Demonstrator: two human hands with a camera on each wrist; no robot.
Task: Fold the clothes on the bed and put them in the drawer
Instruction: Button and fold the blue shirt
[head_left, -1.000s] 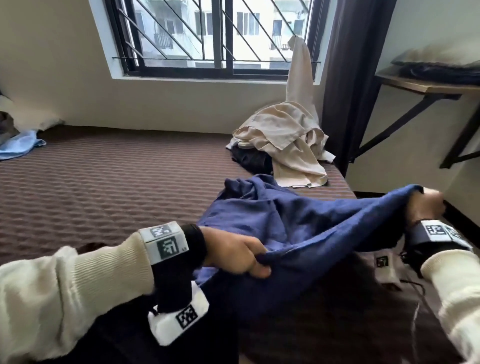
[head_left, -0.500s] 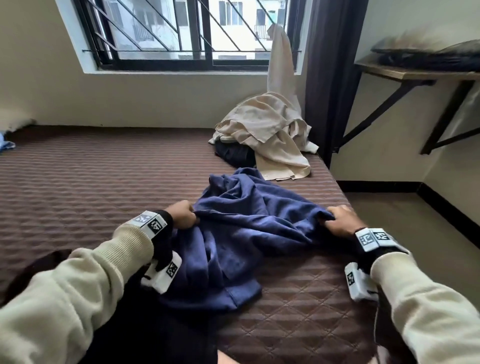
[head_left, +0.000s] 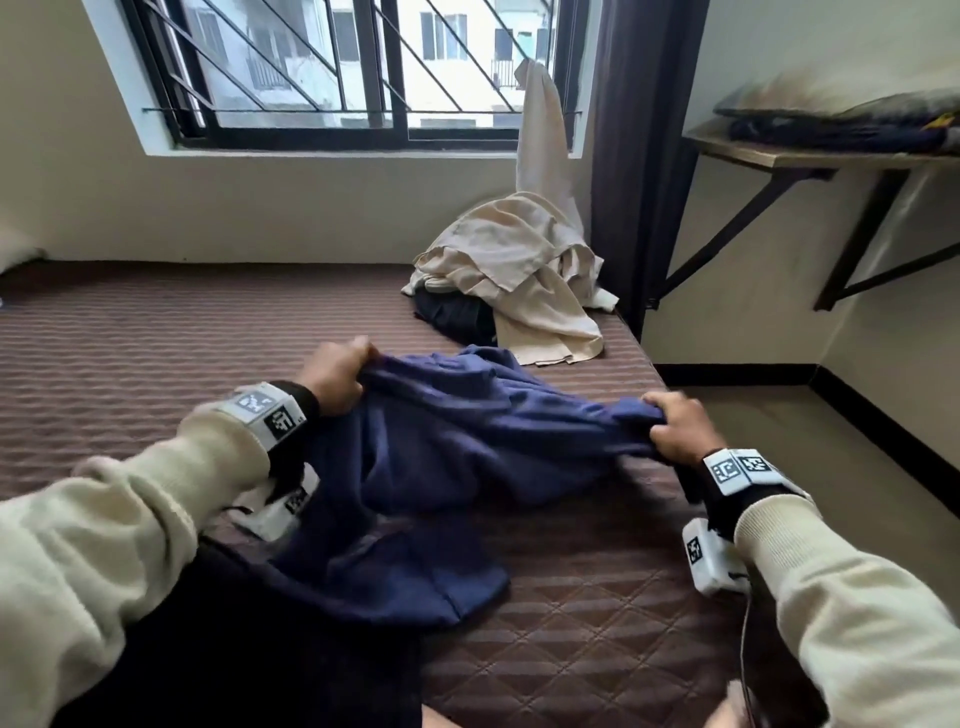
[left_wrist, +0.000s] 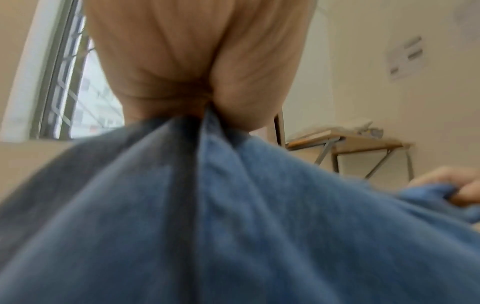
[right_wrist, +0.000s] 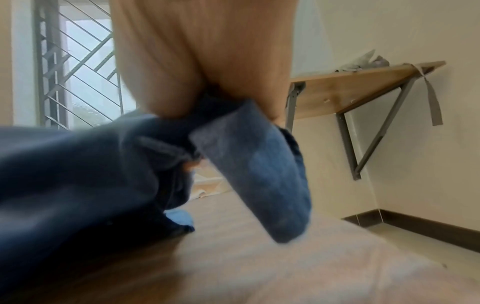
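A blue garment (head_left: 457, 452) hangs stretched between my two hands above the brown quilted bed (head_left: 156, 353), its lower part lying crumpled on the cover. My left hand (head_left: 337, 376) grips its far left edge in a fist. My right hand (head_left: 675, 428) grips the opposite edge near the bed's right side. In the left wrist view the blue garment (left_wrist: 233, 216) bunches out of my left hand (left_wrist: 207, 102). In the right wrist view a flap of the blue garment (right_wrist: 254, 170) dangles from my right hand (right_wrist: 207, 86). No drawer is in view.
A heap of beige clothes (head_left: 519, 275) over a dark garment (head_left: 457, 317) sits at the bed's far right corner, under the barred window (head_left: 353, 73). A dark curtain (head_left: 639, 156) hangs beside it. A wall shelf (head_left: 831, 156) with bedding projects on the right, above bare floor (head_left: 831, 467).
From a wide raised spread a second ago, my hands dropped the blue garment onto the bed, bunched it, and now lift it off the cover and pull it apart again.
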